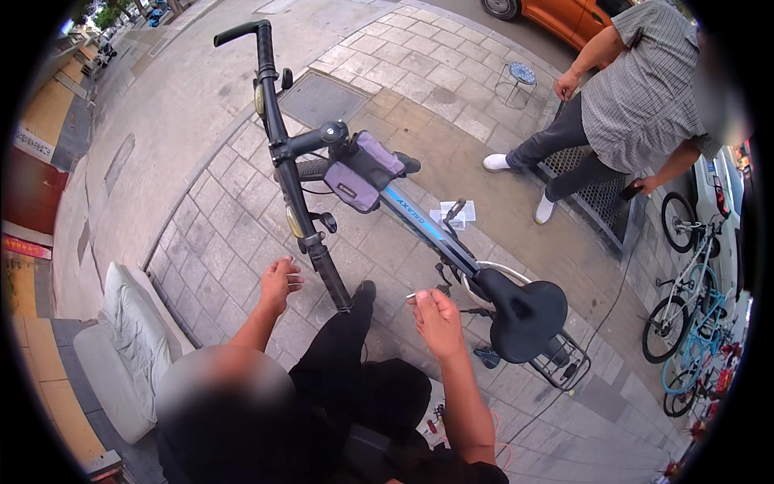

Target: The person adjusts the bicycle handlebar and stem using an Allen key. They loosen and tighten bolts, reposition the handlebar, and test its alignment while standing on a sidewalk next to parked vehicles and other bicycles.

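Observation:
A dark bicycle with a blue-striped frame (pixel 415 214) stands across the middle, its handlebar (pixel 300 194) at the left and black saddle (pixel 522 313) at the right. My left hand (pixel 280 284) is open, its fingers slightly apart, just left of the near handlebar grip (pixel 330 278) and not touching it. My right hand (pixel 438 319) is between that grip and the saddle, with thumb and fingers pinched on a thin white stick (pixel 411 296), apparently a cigarette. A purple-grey bag (pixel 353 187) straddles the top tube behind the stem.
Another person in a checked shirt (pixel 641 89) stands beyond the bicycle, holding a dark object (pixel 631 191). White papers (pixel 458 212) lie on the paving. A small stool (pixel 522 74) stands farther back, a worn cushioned seat (pixel 133 339) at left. Several bicycles (pixel 681 310) line the right.

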### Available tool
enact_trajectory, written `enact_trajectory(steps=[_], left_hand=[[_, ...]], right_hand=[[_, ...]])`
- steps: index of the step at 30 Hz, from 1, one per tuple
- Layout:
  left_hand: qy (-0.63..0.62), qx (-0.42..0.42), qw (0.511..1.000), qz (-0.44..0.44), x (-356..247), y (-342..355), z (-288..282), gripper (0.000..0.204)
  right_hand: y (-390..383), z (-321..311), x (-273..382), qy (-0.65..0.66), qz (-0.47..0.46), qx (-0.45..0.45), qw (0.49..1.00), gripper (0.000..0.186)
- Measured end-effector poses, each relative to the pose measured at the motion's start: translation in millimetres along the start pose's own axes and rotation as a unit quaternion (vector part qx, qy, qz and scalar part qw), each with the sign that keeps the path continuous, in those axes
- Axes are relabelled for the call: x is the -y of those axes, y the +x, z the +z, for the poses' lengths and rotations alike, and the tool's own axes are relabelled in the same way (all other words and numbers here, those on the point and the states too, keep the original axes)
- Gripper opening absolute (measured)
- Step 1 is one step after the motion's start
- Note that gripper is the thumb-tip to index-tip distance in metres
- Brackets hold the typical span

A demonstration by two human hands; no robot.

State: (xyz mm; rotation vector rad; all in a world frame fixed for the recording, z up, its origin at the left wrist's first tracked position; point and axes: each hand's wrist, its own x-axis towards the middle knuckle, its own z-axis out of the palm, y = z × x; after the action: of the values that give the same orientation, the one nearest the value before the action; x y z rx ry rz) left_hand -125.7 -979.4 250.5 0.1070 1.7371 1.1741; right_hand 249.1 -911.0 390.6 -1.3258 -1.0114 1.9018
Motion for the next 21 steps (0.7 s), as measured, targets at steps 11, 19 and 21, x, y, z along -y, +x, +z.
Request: enact_trajectory(steps=[11, 19, 21], left_hand=[[-0.18, 0.054, 0.982, 0.01, -136, 79, 25, 0.054], [-0.204, 0.005, 0.974, 0.099, -218, 71, 31, 0.053], [-0.191, -0.004, 0.971, 0.141, -244, 59, 26, 0.053]], right_hand=[[153, 94, 138, -0.121, -0.068, -0.04, 0.989, 0.033], [249, 93, 165, -0.219, -0.134, 0.041, 0.966, 0.038], [267, 102, 177, -0.23, -0.133, 0.068, 0.962, 0.038]])
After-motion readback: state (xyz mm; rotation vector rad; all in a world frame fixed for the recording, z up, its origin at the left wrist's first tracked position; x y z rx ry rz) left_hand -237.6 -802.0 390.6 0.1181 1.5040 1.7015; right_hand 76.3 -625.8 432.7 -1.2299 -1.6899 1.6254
